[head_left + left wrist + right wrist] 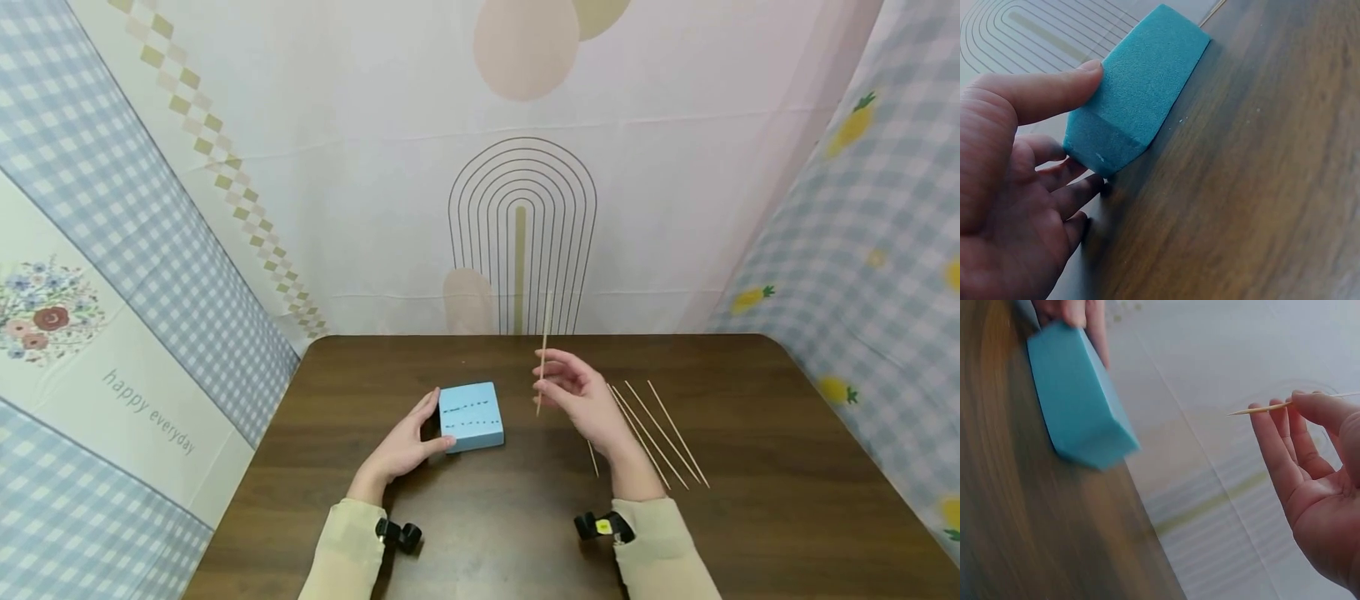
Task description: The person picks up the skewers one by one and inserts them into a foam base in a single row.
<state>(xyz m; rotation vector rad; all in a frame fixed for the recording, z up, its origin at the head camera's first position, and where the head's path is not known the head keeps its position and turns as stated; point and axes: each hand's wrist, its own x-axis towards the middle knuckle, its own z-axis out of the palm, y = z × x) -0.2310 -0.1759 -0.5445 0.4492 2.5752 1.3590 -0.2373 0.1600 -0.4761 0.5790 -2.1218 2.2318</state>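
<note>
A square light-blue foam block (470, 408) lies on the table, two rows of dark marks across its top. My left hand (405, 443) holds it at its left side, the thumb at the near corner and the fingers around the far one. In the left wrist view the thumb presses one face of the block (1141, 81). To the right of the block, my right hand (581, 396) pinches a thin wooden skewer (543, 358) between thumb and fingers, held upright above the table. Its pointed tip (1241, 412) sticks out below the fingers in the right wrist view.
Several more wooden skewers (667, 433) lie on the brown table (495, 533) to the right, some partly hidden behind my right hand and forearm. A patterned cloth backdrop (360, 208) rises at the table's far edge, with checked cloth (840, 275) on the right.
</note>
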